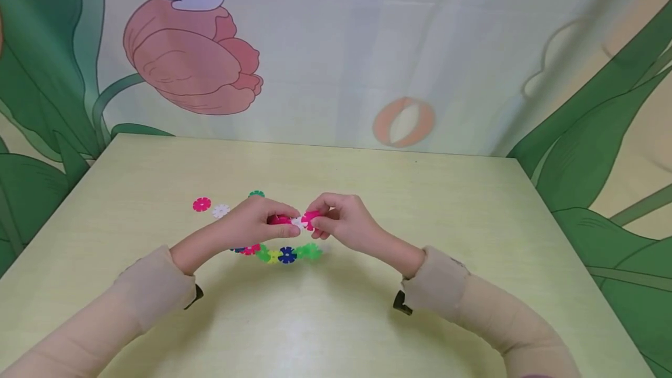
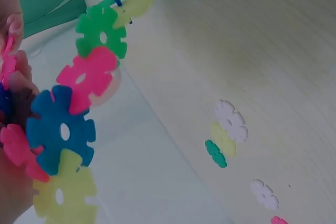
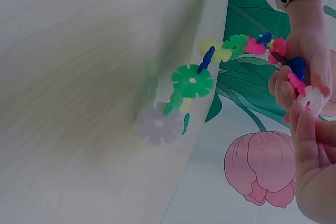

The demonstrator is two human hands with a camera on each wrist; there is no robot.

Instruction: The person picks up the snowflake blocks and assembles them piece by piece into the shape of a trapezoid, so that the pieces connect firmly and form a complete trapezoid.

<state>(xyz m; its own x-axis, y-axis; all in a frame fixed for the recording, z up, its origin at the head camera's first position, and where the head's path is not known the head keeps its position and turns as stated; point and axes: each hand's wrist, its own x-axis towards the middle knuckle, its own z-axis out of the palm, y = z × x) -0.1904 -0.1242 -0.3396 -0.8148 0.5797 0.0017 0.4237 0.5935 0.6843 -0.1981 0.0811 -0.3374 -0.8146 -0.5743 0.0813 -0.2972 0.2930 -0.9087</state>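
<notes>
Slotted flower-shaped plastic discs are joined in a multicoloured chain, whose lower loop shows a dark blue disc [image 1: 287, 255] and a green disc [image 1: 313, 251]. My left hand [image 1: 254, 219] grips one end of the chain between thumb and fingers, around a pink disc [image 1: 280, 220]. From that end a white disc [image 3: 311, 102] sticks out towards my right hand [image 1: 349, 225]. Thumb and fingers of the right hand pinch another pink disc [image 1: 310, 220] against the white one. The rest of the chain hangs below the hands, with a teal-blue disc [image 2: 62, 129] close to the left palm.
Loose discs lie on the pale wooden table [image 1: 336, 319] beyond the left hand: a pink disc [image 1: 202, 204], a white disc [image 1: 221, 211], a green disc [image 1: 256, 193] and a yellow disc [image 2: 224, 139]. A curtain [image 1: 315, 63] printed with flowers and leaves hangs behind the table's far edge.
</notes>
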